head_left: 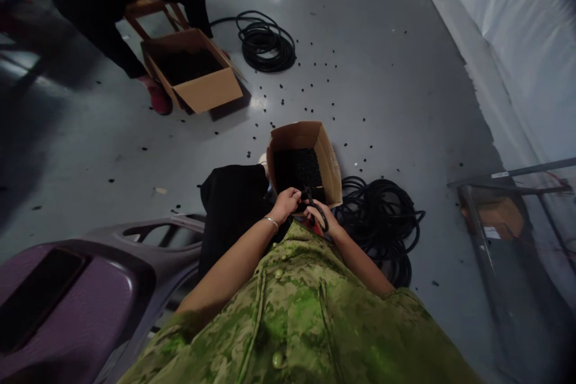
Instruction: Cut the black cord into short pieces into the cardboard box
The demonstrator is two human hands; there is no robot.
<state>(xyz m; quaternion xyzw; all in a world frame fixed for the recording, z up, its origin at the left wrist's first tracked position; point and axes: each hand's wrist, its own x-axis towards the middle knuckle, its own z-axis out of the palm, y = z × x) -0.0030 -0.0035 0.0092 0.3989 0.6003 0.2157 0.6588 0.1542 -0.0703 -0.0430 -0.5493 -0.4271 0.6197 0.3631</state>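
Head view: black pieces line the near box, whole coils wait beside it

From where I stand, the leftmost thing is a purple seat point(105, 306) with a dark, phone-like slab point(40, 297) lying on it. Beyond it sits a co-worker in black trousers point(85, 21), with a large open carton point(209, 89) between the feet; its dark contents point(186, 66) are too dim to make out. Next comes a neat black coil point(269, 51) on the floor point(382, 90), with small black bits point(282, 102) scattered across the floor in front of it.

Then the near work: the person's left hand point(285, 203) is at the near edge of a small open box point(332, 165), fingertips apparently drawn together, though I can't tell whether they pinch anything. Inside the box lies a spread of small black pieces point(306, 162), so a fair share of the work looks done; how deep they go, I can't see. Close beside, the right hand point(331, 223) grips a black loop point(322, 215), perhaps a tool handle, perhaps a bend of tubing.

Right of the box lies a bigger tangle of black coils point(382, 216), unsorted and bulky, so I'd judge plenty is left. Farther right stands a metal frame point(470, 216), with a brown carton point(497, 216) beneath it.
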